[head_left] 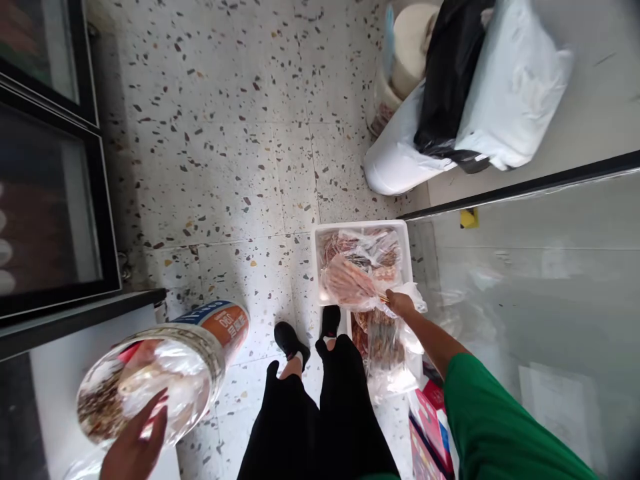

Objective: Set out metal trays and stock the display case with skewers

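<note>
My right hand (400,305) is closed around the stick ends of a clear bag of meat skewers (347,283). Bag sits over the white foam box (358,225) on the terrazzo floor (210,167); can't tell if it rests on the packs inside. More bagged skewers (383,343) just beside, nearer me. My left hand (136,437) is over the mouth of a labelled bucket (233,325) lined with clear plastic, thumb and finger apart by something red-striped; can't tell if gripped. Black bag (447,73) and white bag (513,87) upper right.
</note>
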`<move>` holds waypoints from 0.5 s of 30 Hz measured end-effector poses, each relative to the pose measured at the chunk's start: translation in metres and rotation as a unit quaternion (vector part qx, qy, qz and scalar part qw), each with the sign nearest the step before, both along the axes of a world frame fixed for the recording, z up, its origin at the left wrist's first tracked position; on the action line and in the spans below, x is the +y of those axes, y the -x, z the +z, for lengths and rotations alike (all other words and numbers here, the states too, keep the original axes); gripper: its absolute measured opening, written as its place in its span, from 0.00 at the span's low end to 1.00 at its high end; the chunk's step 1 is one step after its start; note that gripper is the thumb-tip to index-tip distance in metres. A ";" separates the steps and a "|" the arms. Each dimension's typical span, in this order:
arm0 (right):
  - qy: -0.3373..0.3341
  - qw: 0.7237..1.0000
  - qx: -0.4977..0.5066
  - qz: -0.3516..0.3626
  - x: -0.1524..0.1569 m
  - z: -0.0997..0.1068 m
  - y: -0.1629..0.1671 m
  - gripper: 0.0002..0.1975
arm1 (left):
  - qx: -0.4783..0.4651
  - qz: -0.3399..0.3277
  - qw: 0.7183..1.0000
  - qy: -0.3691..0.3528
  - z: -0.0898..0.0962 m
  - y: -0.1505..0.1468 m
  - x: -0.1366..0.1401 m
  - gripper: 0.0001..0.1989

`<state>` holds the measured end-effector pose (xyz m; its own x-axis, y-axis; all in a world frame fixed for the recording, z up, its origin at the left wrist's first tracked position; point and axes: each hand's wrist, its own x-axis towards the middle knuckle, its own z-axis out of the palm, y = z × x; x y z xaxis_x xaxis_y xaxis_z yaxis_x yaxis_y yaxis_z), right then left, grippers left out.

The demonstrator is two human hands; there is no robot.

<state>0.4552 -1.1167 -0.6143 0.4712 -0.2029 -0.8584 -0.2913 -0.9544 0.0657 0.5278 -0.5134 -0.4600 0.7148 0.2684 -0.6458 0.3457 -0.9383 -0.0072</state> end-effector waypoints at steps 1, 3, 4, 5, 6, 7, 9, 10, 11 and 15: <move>0.003 1.000 -0.005 -0.017 0.001 0.020 0.007 0.14 | -0.016 0.021 0.999 0.030 0.006 0.002 0.004 0.22; 0.005 0.999 -0.022 -0.047 0.010 0.061 0.016 0.13 | -0.050 0.054 0.991 0.109 0.013 0.006 -0.004 0.22; 0.007 0.997 -0.037 -0.060 0.018 0.084 0.017 0.12 | -0.066 0.057 0.984 0.153 0.018 0.006 -0.017 0.22; 0.009 0.996 -0.058 -0.072 0.029 0.107 0.017 0.11 | -0.094 0.041 0.974 0.204 0.026 0.005 -0.035 0.22; 0.012 0.993 -0.081 -0.081 0.044 0.132 0.013 0.11 | -0.134 0.007 0.956 0.259 0.038 0.003 -0.057 0.20; 0.014 0.990 -0.109 -0.091 0.062 0.157 0.008 0.11 | -0.159 -0.035 0.936 0.311 0.054 0.001 -0.083 0.18; 0.008 0.977 -0.177 -0.119 0.104 0.211 -0.011 0.12 | -0.205 -0.113 0.890 0.391 0.099 -0.006 -0.135 0.16; -0.003 0.968 -0.212 -0.136 0.127 0.238 -0.022 0.13 | -0.233 -0.157 0.862 0.422 0.126 -0.009 -0.159 0.15; -0.017 0.957 -0.246 -0.150 0.150 0.266 -0.035 0.12 | -0.275 -0.199 0.832 0.439 0.153 -0.013 -0.180 0.14; -0.070 0.932 -0.327 -0.137 0.229 0.370 -0.081 0.12 | -0.439 -0.242 0.793 0.347 0.249 -0.031 -0.217 0.12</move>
